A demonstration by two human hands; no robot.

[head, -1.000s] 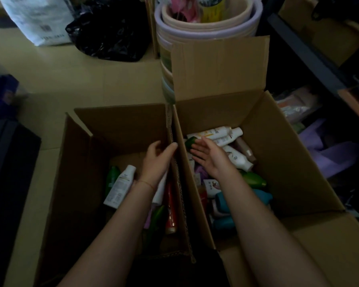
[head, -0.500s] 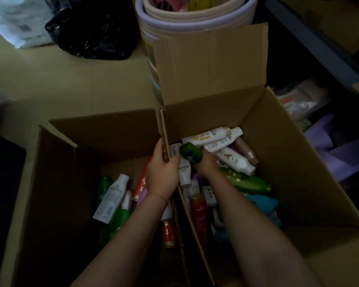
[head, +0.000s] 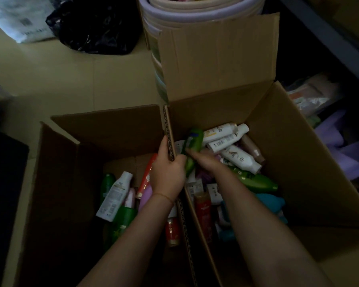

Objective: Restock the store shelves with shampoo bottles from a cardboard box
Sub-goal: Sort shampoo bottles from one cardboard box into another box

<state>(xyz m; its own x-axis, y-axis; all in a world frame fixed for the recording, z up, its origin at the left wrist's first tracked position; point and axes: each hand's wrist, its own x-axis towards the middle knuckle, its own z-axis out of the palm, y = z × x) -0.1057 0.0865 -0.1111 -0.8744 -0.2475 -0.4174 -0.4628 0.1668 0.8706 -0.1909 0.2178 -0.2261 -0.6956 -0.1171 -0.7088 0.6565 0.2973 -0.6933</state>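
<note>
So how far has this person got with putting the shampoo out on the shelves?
Early, by the look of it. Done: both cardboard boxes are open. In hand: the right hand is lifting a green bottle from the right box, while the left hand grips the cardboard wall between the boxes. Left: both boxes hold many bottles, such as the white ones. No stocked shelf is clearly visible.

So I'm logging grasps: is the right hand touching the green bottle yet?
Touching. The head view shows the right hand with its fingers curled onto the green bottle, which is tilted up above the other bottles.
</note>
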